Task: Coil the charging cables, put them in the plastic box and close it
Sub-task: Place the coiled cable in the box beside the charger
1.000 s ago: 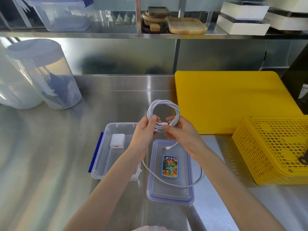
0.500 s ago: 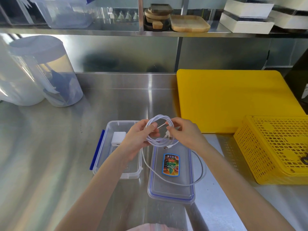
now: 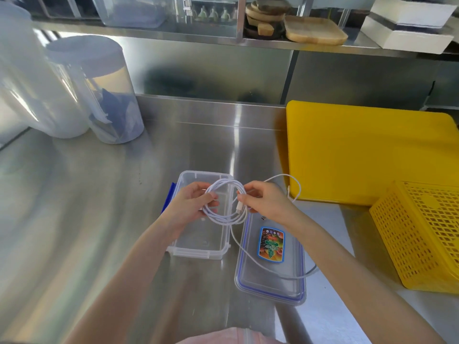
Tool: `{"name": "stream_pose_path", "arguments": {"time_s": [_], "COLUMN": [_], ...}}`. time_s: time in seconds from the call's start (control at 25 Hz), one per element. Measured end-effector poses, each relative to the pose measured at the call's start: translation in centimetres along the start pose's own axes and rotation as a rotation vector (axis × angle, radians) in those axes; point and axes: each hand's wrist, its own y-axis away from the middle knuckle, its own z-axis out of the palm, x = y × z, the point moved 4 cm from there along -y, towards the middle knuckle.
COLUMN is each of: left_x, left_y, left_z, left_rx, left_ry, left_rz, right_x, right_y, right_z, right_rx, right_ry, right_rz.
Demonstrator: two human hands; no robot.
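The white charging cable (image 3: 224,203) is held as a loose coil just above the open plastic box (image 3: 201,249), between both hands. The left hand (image 3: 191,207) holds the left side of the coil, with the fingers (image 3: 211,196) curled around the loops. The right hand (image 3: 264,201) pinches the right side of the coil, near a connector that hangs there. The coil is not finished, I think: one long tail goes down from it, crosses the lid (image 3: 270,284) which lies flat on the bench (image 3: 99,219) just right of the box, and curves back up near the right forearm. Another thin loop stands behind the right hand, over the edge of the yellow board (image 3: 372,150).

What could go wrong from here is this. The loops are wide and springy, so if one hand lets go before the tail is wound, the coil may open again. The tail resting on the lid may drag it or catch on its rim when pulled. If some cable stays over the wall of the box, the lid will probably not close well
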Motion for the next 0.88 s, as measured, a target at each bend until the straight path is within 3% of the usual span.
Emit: {"name": "stream_pose_path", "arguments": {"time_s": [0.16, 0.36, 0.56, 0.72, 0.88], "left_x": [-1.1, -2.6, -3.6, -5.1, -5.4], "left_y": [-0.1, -0.2, -0.8, -1.5, -2.0], "left_z": [-3.2, -5.1, -4.3, -3.5, -3.2], "left_rx": [0.153, 0.224, 0.199, 0.127, 0.124], "left_ry": [-0.205, -0.596, -0.932, -1.237, -1.377], "left_rz": [0.003, 0.062, 0.216, 0.179, 0.157], "right_x": [-0.9, -2.1, -1.9, -1.8, -1.0], "right_y": [-1.4, -2.6, -3.1, -3.1, -3.7], "right_z": [2.6, 4.6, 7.0, 8.5, 9.4], "right_rx": [-0.088, -0.1, -0.141, -0.212, -0.276], "right_ry": [0.165, 0.394, 0.702, 0.917, 1.048], "right_rz": [-0.033, -0.093, -0.171, -0.191, -0.177]}}
